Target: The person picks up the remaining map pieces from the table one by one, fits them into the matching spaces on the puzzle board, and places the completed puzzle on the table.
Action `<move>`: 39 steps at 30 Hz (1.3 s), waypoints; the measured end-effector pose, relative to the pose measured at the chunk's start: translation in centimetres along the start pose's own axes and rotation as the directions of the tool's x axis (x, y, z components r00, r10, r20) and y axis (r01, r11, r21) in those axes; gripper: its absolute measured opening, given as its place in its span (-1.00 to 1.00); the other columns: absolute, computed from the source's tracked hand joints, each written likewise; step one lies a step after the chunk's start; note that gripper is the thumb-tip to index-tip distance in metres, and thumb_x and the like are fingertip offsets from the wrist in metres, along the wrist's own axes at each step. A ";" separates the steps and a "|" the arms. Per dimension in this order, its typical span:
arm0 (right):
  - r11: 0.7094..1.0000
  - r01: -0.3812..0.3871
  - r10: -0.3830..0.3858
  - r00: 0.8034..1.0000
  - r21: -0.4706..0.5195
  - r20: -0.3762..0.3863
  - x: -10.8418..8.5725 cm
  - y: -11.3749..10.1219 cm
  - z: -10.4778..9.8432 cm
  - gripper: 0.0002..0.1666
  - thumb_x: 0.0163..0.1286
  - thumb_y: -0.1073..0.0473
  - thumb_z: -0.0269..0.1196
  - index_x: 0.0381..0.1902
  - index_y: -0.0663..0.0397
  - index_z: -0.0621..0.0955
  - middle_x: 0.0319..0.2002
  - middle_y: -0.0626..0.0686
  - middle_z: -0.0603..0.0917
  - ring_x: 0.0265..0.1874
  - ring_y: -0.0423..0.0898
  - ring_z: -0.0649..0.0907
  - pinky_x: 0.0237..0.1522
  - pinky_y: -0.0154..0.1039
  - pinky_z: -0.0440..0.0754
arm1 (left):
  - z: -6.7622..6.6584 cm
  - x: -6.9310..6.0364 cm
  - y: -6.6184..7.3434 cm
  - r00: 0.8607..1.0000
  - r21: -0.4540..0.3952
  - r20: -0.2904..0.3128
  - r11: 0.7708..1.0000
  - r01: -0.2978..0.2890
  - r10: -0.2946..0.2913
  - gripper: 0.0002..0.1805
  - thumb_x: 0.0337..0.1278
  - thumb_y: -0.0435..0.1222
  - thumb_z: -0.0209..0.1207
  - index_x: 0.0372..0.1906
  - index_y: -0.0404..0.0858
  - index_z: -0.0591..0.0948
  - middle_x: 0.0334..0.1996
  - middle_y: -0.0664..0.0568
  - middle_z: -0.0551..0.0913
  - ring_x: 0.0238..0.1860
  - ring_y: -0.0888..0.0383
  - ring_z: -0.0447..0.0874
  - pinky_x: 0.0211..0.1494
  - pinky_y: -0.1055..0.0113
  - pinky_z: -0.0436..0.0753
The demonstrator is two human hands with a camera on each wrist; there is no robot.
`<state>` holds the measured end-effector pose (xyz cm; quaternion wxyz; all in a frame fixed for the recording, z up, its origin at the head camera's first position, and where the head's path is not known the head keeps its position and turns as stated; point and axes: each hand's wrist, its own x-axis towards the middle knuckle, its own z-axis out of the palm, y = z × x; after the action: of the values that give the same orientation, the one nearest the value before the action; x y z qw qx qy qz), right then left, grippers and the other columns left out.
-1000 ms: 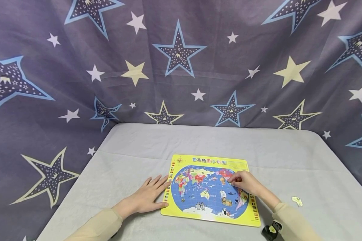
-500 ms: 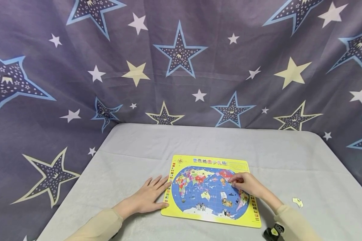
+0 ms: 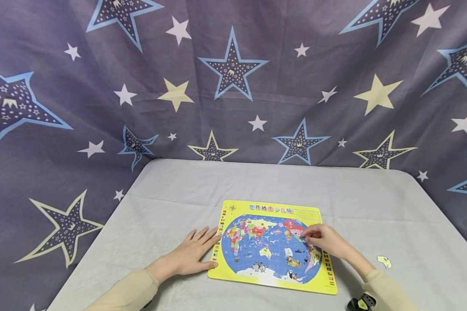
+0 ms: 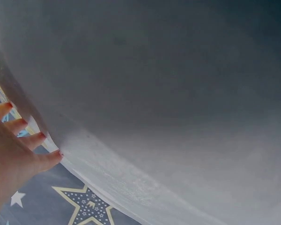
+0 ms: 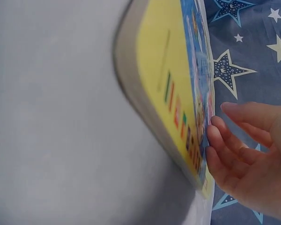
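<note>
A world map puzzle board (image 3: 235,278) with a yellow border and a blue ocean lies flat on the table. My left hand (image 3: 192,252) is spread flat at its left edge, fingertips resting on the border. In the left wrist view the fingers of that hand (image 4: 16,150) are splayed. Over the right part of the map, by the red and pink North America area (image 3: 293,226), is my right hand (image 3: 327,239). The right wrist view shows this hand (image 5: 253,150) with loosely bent fingers touching the board's surface (image 5: 157,47). I see nothing between thumb and fingers.
A small pale yellow-green puzzle piece (image 3: 384,261) lies on the grey tablecloth (image 3: 171,185) to the right of the board. Behind the table hangs a dark star-print curtain (image 3: 233,112). A black wrist device (image 3: 362,302) sits at the right sleeve.
My right hand has shifted slightly right and toward me, uncovering more of the red and pink area. The left hand and the board stay where they were.
</note>
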<state>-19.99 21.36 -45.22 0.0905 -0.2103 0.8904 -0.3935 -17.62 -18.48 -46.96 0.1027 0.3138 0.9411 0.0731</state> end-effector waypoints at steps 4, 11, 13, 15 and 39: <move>1.000 -0.010 0.010 1.000 0.000 -0.008 -0.4 0.0 -0.3 -0.83 0.14 0.33 0.19 -0.28 0.28 0.61 -0.40 0.00 0.57 -0.43 -0.18 0.52 -0.36 -0.40 0.52 | 0.0 0.0 0.0 1.000 0.001 -0.001 1.000 -0.002 0.002 -0.16 0.05 0.32 -0.26 0.36 -0.07 0.06 0.38 0.03 -0.05 0.35 -0.06 -0.12 0.28 -0.11 -0.06; 1.000 -0.017 0.017 0.999 -0.010 -0.033 -1.2 0.2 -0.8 -0.82 0.14 0.32 0.19 -0.27 0.28 0.61 -0.36 0.04 0.59 -0.41 -0.17 0.55 -0.35 -0.39 0.53 | 0.1 0.0 0.0 1.000 0.002 -0.006 1.000 -0.002 0.002 -0.15 0.04 0.33 -0.27 0.36 -0.08 0.07 0.37 0.03 -0.05 0.35 -0.06 -0.12 0.27 -0.12 -0.05; 1.000 -0.022 0.022 0.999 -0.016 -0.039 -1.5 0.3 -1.0 -0.82 0.15 0.32 0.19 -0.27 0.28 0.61 -0.36 0.04 0.60 -0.41 -0.18 0.55 -0.35 -0.39 0.52 | 0.1 0.1 -0.1 1.000 0.005 -0.007 1.000 0.000 0.000 -0.15 0.04 0.33 -0.28 0.36 -0.07 0.07 0.38 0.03 -0.05 0.35 -0.05 -0.12 0.27 -0.12 -0.06; 0.999 -0.024 0.023 0.999 -0.021 -0.045 -1.7 0.4 -1.2 -0.82 0.15 0.32 0.18 -0.27 0.28 0.60 -0.36 0.04 0.60 -0.42 -0.19 0.55 -0.36 -0.39 0.52 | 0.2 0.0 -0.1 1.000 0.007 -0.007 1.000 0.000 0.000 -0.15 0.04 0.33 -0.28 0.36 -0.07 0.07 0.38 0.03 -0.05 0.35 -0.05 -0.12 0.28 -0.11 -0.06; 0.991 -0.114 0.105 0.987 -0.071 -0.120 -5.5 1.9 -3.1 -0.79 0.09 0.36 0.20 -0.27 0.31 0.59 -0.36 0.09 0.63 -0.47 -0.26 0.55 -0.42 -0.39 0.52 | -0.2 -0.1 0.1 1.000 0.002 0.001 1.000 -0.005 0.005 -0.17 0.06 0.31 -0.25 0.37 -0.07 0.05 0.38 0.03 -0.07 0.35 -0.05 -0.14 0.29 -0.10 -0.08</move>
<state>-16.63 27.01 -44.53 0.0518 -0.1411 0.9191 -0.3643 -17.58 -18.47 -46.77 0.1025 0.3163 0.9403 0.0724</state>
